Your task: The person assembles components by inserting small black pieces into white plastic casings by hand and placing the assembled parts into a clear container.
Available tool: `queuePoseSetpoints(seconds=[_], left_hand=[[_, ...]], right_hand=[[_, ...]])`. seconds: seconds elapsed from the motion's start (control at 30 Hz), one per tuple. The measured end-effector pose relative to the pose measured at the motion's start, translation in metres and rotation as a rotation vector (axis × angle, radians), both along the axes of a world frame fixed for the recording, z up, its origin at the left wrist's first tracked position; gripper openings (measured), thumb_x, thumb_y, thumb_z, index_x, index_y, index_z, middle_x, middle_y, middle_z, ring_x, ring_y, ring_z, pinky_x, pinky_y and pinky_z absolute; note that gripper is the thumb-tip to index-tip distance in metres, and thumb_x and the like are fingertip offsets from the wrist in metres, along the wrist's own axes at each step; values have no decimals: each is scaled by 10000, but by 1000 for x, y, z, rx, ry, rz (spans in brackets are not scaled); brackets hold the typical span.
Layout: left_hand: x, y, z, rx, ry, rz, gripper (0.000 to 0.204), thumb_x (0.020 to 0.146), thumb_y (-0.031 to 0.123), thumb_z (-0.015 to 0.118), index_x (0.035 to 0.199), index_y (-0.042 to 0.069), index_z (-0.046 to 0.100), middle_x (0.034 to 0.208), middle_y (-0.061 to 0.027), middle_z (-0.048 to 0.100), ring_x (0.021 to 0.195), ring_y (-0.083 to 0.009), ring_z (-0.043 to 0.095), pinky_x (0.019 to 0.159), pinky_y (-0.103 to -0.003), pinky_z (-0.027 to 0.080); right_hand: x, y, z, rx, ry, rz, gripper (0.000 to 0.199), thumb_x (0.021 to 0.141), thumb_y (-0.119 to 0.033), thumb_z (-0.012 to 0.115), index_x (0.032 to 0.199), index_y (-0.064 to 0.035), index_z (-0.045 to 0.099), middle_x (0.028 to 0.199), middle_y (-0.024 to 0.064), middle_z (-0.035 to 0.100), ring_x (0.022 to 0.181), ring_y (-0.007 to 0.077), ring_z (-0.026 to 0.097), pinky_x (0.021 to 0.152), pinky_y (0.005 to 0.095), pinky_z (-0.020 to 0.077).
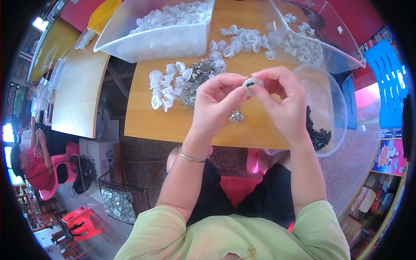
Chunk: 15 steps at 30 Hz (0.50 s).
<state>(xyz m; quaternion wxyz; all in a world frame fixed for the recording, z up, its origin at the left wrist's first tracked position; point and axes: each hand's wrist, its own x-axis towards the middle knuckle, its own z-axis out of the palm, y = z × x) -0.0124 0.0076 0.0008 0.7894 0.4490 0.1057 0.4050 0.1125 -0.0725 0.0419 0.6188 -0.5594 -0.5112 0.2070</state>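
Between the fingertips of both hands, above the wooden table (143, 123), is a small round white plastic part (248, 82) with a dark slot or insert in its middle. My left hand (212, 102) pinches its left side, while my right hand (284, 99) pinches the right side, thumb on the face. Below my left hand lies a little heap of shiny metal pieces (236, 115). A larger pile of small metal parts (201, 71) sits behind that hand, partly hidden. Loose white plastic parts (167, 89) are scattered left of it.
A clear bin (151, 47) full of white parts stands at the back left. Another clear bin (342, 60) lies tilted at the back right, white parts spilling from it. Right of my hand, a round clear tub (340, 125) holds small black pieces (318, 136). A person (39, 164) sits far left.
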Motion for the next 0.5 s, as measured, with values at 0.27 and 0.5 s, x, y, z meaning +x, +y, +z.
queuePoseSetpoints(seconds=[0.27,0.5], left_hand=[[5,-6,4,230,82,219,154,782,-91,594,931,-51,596,915,-81,590,832,-130,600,730,-237,527],[8,-6,-2,376,7,295,168,749,-137,592,893,-50,594,926,-98,570,871,-147,599,761,-244,533]], right_hand=[[0,0,3,89,-363,-148,181,688,26,667,848,-40,613,766,46,575,639,121,582,553,228,478],[-4,1,1,124,-407,-204,195,667,32,669,834,-43,601,772,47,570,636,132,575,549,238,484]])
